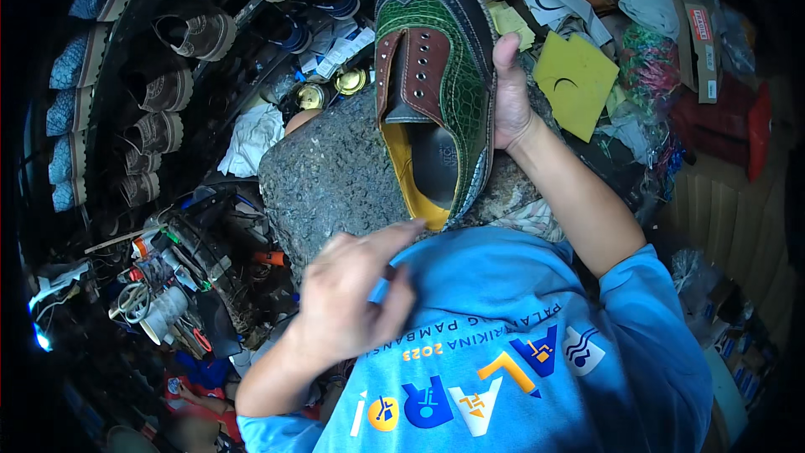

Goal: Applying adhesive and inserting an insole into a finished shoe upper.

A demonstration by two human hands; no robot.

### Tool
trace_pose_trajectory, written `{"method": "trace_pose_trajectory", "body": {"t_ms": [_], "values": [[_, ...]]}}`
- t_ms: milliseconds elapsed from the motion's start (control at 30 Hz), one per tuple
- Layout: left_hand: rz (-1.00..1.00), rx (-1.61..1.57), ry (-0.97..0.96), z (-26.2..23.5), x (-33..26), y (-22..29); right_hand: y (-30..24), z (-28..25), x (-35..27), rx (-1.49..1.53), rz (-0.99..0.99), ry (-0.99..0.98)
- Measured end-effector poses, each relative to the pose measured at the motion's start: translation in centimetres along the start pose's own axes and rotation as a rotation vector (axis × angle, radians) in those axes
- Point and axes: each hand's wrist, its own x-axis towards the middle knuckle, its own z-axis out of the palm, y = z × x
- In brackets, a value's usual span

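A wingtip shoe [436, 67] without laces is held up in front of me, toe pointing away. Its toe is black, its sides green with a crocodile texture, its eyelet panels reddish brown and its lining yellow. My right hand [513, 96] grips it from the right side, thumb along the edge and the other fingers hidden beneath. At the heel, my left hand [352, 289] stretches its index finger to the yellow collar; whether it touches I cannot tell. The thumb stands apart, the remaining fingers bend inward, and nothing shows in this hand.
Beneath the shoe is a large rough stone block [323, 168]. Shoes line racks [155, 88] on the left. Open round tins [350, 80] stand behind the stone. A cluttered tool holder [163, 315] is at left; yellow sheets [577, 84] and a cardboard box [698, 46] lie at right.
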Motion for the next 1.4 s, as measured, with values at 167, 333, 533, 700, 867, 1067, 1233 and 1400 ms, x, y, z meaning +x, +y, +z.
{"method": "trace_pose_trajectory", "body": {"t_ms": [167, 333, 533, 700, 867, 1067, 1233, 1400], "values": [[-0.183, 0.351, -0.196, 5.1, 2.1, 1.4, 0.4, 0.4, 0.5, -0.092, -0.030, 0.021], [-0.253, 0.298, -0.233, 5.6, 1.9, 1.3, 0.7, 0.6, 0.1, -0.098, -0.026, 0.060], [-0.145, 0.298, -0.126, 4.3, 2.7, 1.4, 0.8, 0.9, 0.1, -0.088, -0.040, 0.095], [-0.233, 0.415, -0.147, 6.1, 2.2, 1.1, 1.4, -0.6, 0.5, -0.021, -0.006, 0.068], [-0.190, 0.262, -0.224, 2.9, 4.8, -0.1, 1.4, -0.8, 1.0, -0.002, 0.019, 0.125], [-0.259, 0.315, -0.455, 2.2, 5.1, 0.5, 1.6, -1.4, 1.1, -0.026, 0.022, 0.131], [-0.088, 0.418, -0.378, 0.5, 6.6, -0.6, 1.6, -0.8, 1.9, -0.055, 0.069, 0.122], [-0.013, 0.330, -0.268, 3.2, 6.1, -2.7, 1.7, -1.9, 1.4, 0.074, 0.084, 0.055]]}}
